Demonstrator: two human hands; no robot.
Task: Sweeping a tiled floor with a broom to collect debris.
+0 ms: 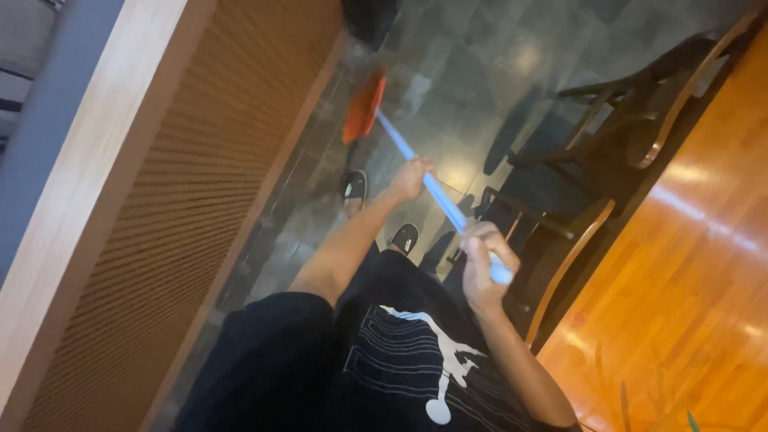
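A broom with a light blue handle and an orange head reaches down to the dark tiled floor. My left hand grips the handle partway down. Higher up, my right hand is closed around the handle's top end. The orange head rests on the floor beside the base of a ribbed wooden counter. My two feet in dark shoes stand just behind the broom head.
The ribbed wooden counter with a pale top edge runs along the left. A polished wooden table fills the right side. Dark wooden chairs stand between the table and me. A dark object sits on the floor at the top.
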